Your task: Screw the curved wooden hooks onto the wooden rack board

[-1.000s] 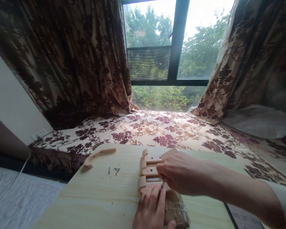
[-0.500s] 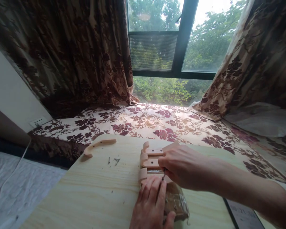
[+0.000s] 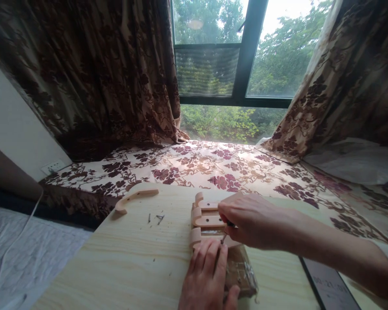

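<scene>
My right hand [image 3: 245,217] is closed around a small screwdriver [image 3: 230,224], its dark handle partly hidden by the fingers. The thin metal tip points down at a screw [image 3: 222,241] in the nearest curved wooden hook [image 3: 195,236]. My left hand [image 3: 205,275] presses that hook down, fingertips beside the screw and thumb against a brown block wrapped in clear plastic [image 3: 242,267]. Two more wooden hooks lie side by side beyond it, the middle hook [image 3: 210,221] and the far hook [image 3: 200,203], with dark screws or holes showing.
Another wooden hook [image 3: 137,198] lies at the table's far left. Several loose screws [image 3: 160,218] are near it on the pale wooden table [image 3: 132,258]. A phone [image 3: 330,282] with a timer lies under my right forearm. Behind is a floral-covered window seat [image 3: 194,165].
My right hand has shifted slightly up and turned, so more of the screwdriver handle shows. My left hand stays on the nearest hook.
</scene>
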Available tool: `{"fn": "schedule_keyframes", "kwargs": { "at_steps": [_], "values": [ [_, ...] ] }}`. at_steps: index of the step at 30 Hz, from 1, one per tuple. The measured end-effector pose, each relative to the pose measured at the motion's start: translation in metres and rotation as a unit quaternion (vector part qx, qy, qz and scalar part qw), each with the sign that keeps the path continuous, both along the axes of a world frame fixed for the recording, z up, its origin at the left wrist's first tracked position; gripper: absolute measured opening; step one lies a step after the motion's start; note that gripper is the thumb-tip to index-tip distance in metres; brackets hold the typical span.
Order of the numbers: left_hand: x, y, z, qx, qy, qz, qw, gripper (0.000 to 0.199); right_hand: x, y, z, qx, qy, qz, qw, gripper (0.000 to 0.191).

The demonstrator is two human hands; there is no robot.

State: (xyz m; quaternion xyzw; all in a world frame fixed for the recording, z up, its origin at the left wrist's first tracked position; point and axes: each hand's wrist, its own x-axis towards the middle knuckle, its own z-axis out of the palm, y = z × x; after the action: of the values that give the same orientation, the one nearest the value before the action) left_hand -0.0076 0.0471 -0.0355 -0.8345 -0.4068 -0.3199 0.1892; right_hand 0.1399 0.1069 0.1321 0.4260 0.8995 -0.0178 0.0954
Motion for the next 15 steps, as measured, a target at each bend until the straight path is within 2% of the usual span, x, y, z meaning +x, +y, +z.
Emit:
{"fn": "schedule_keyframes", "kwargs": {
  "at_steps": [4,7,9,12,15],
  "values": [
    [-0.001,0.001,-0.004,0.002,0.011,-0.001,1.000,0.048,-0.004,-0.002,0.019,-0.053,-0.040,0.047,0.997,0.013],
    [-0.002,0.000,-0.006,-0.004,0.019,-0.003,1.000,0.049,-0.005,-0.003,0.022,-0.064,-0.072,0.061,0.993,0.010],
    [-0.002,0.000,-0.006,-0.003,0.017,-0.004,1.000,0.047,-0.005,-0.001,0.019,-0.060,-0.079,0.074,0.992,0.012],
    [-0.002,0.000,-0.004,0.004,0.016,-0.006,1.000,0.045,-0.003,0.003,0.007,-0.029,-0.038,0.091,0.995,0.018],
    [-0.001,0.000,-0.002,0.005,0.035,-0.007,0.999,0.048,0.002,0.009,-0.007,0.010,0.013,0.067,0.998,0.022]
  ]
}}
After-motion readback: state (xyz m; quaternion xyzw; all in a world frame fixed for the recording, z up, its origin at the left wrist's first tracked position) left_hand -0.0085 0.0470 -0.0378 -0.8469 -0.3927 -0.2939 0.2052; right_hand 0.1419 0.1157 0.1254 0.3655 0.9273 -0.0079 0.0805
